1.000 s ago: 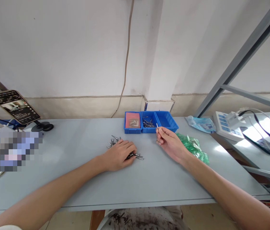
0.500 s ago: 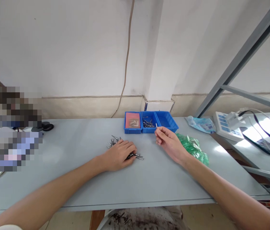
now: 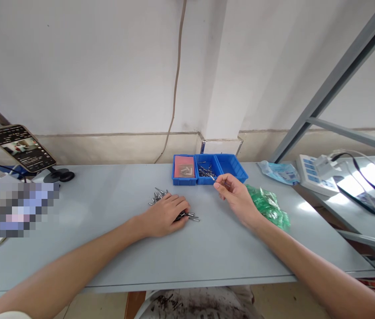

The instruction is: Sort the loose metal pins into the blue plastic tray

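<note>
Grey bench (image 3: pixel 207 261) across the lower frame, blue bins (image 3: pixel 231 165) near centre; left hand (image 3: pixel 166 215) unmoved over the loose metal pins (image 3: pixel 158 195), its grip hidden, can't tell. Right hand (image 3: pixel 233 191), right of centre, has rolled over, fingertips pinched on one slim pin (image 3: pixel 212 178), freshly tipped leftward: being turned, seemingly, not released!

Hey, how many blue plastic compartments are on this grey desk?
3: the left blue plastic compartment holds a flat red sheet; the middle compartment, slim silver metal pins; the right compartment is partly hidden behind the right hand. No others show.
</note>
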Tool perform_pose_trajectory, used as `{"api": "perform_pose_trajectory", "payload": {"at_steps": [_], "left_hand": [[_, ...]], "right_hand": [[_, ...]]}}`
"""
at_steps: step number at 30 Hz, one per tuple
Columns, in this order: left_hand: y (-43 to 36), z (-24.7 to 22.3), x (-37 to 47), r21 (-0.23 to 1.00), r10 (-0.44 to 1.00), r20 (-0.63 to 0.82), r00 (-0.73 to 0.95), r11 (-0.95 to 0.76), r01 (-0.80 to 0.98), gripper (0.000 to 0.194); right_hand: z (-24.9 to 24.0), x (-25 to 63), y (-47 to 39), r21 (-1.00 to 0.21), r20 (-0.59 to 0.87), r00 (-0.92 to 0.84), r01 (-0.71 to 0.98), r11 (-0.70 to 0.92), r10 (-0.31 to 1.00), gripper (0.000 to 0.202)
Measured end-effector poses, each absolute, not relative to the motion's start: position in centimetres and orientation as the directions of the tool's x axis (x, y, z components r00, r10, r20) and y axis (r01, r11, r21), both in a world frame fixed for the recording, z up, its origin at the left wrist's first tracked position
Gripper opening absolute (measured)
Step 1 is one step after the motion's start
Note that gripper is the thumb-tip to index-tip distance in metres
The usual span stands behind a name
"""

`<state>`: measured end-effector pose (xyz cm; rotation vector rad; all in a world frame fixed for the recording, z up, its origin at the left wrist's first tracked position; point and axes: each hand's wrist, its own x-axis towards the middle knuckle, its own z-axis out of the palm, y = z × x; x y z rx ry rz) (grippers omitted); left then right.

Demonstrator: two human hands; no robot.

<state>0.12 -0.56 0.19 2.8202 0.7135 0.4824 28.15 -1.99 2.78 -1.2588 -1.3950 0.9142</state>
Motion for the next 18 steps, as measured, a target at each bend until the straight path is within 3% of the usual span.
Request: {"api": "perform_pose_trajectory", "payload": {"at_steps": [18], "left_hand": [[-0.59, 0.17, 0.06, 0.265, 0.49, 0.265, 0.831, -0.865, 0.425, 0.005]], "right_hand": [[2.23, 28.42, -1.74, -0.992, 0.127, -0.015, -0.003, 0.127, 0.992, 0.032]]}}
